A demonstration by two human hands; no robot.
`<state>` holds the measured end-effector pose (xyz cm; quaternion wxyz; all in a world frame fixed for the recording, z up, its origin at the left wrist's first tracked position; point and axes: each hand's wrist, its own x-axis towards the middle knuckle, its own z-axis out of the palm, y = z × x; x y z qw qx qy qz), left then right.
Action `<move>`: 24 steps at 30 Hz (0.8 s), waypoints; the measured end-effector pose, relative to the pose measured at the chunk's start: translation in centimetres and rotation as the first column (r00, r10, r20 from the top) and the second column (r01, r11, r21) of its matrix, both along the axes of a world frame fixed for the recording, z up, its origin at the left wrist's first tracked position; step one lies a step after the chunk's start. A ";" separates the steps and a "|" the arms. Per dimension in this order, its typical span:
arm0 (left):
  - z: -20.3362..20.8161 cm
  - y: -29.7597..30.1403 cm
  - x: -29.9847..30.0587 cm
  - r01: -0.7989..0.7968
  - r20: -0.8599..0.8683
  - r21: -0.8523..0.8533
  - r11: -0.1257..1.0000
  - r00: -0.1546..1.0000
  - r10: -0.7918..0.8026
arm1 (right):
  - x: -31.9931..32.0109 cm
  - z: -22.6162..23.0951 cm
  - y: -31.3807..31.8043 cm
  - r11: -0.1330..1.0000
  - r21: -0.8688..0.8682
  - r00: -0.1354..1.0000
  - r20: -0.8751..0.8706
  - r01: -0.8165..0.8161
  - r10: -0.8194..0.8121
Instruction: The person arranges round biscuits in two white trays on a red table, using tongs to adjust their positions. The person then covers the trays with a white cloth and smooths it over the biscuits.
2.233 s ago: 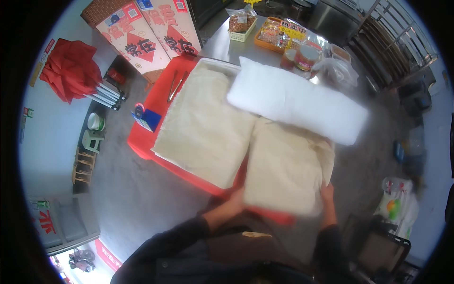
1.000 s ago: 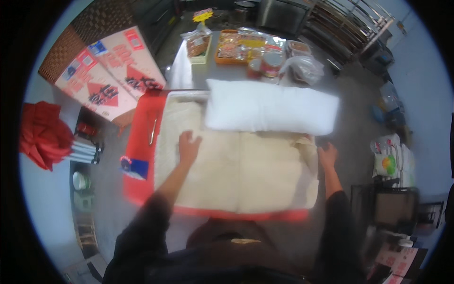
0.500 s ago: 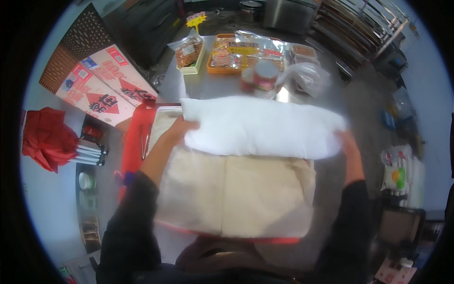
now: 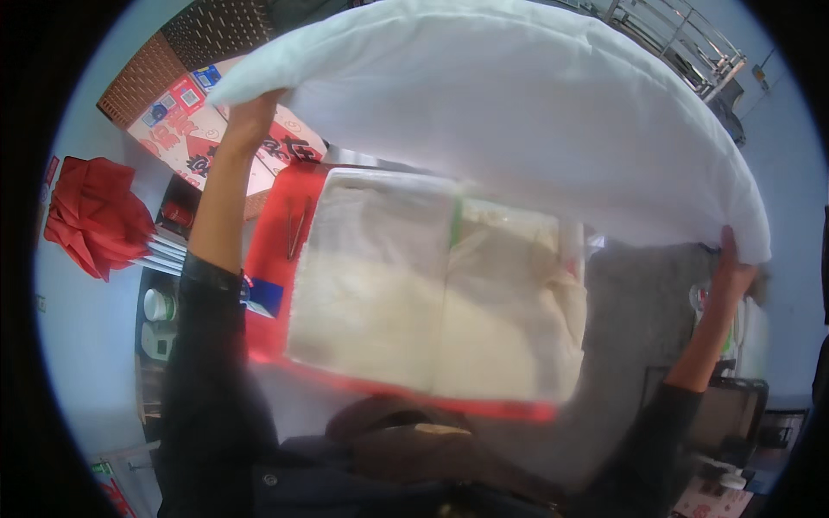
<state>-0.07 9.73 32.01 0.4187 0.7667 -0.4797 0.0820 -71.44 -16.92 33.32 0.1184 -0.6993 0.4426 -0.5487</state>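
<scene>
Raised in front of me is a white padded quilt (image 4: pixel 518 112), stretched wide between my two hands. My left hand (image 4: pixel 253 119) grips its left end, with the fingers partly behind the fabric. At the lower right corner, my right hand (image 4: pixel 732 269) is closed on the edge. Beneath the quilt is a white-rimmed rectangular container (image 4: pixel 397 178), covered by two cream cloths (image 4: pixel 371 293). The right cloth is pulled back at its far side, where a pale surface (image 4: pixel 509 217) shows. Metal tongs (image 4: pixel 298 226) lie on the red base (image 4: pixel 269 332) left of the container.
Pink printed boards (image 4: pixel 186 142) and a brown woven panel (image 4: pixel 220 30) stand at the far left, above a red fabric bundle with pale poles (image 4: pixel 99 216). A metal rack (image 4: pixel 682 39) stands at the far right. The quilt hides most of the table's far part.
Both hands have lifted the quilt up and spread apart, unfolding it from a thick roll into a wide sheet. More of the container beneath it now shows.
</scene>
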 end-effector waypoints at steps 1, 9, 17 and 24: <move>-0.8 1.3 0.3 0.044 0.060 -0.060 0.997 0.997 -0.041 | -1.5 -1.5 1.0 0.997 -0.023 0.995 -0.067 0.075 -0.077; -26.8 23.9 1.4 0.248 -0.204 -0.058 0.967 0.945 -0.254 | 1.4 -22.8 20.4 0.834 0.475 0.955 0.054 -0.281 0.291; -36.5 31.1 -0.6 0.415 -0.389 0.146 0.898 0.859 -0.333 | -1.1 -37.1 27.8 0.921 0.389 0.891 -0.407 -0.030 0.201; -35.5 36.3 -0.7 0.405 -0.785 0.033 0.914 0.577 -0.228 | 2.0 -34.1 29.7 0.936 0.351 0.999 -0.002 -0.038 0.041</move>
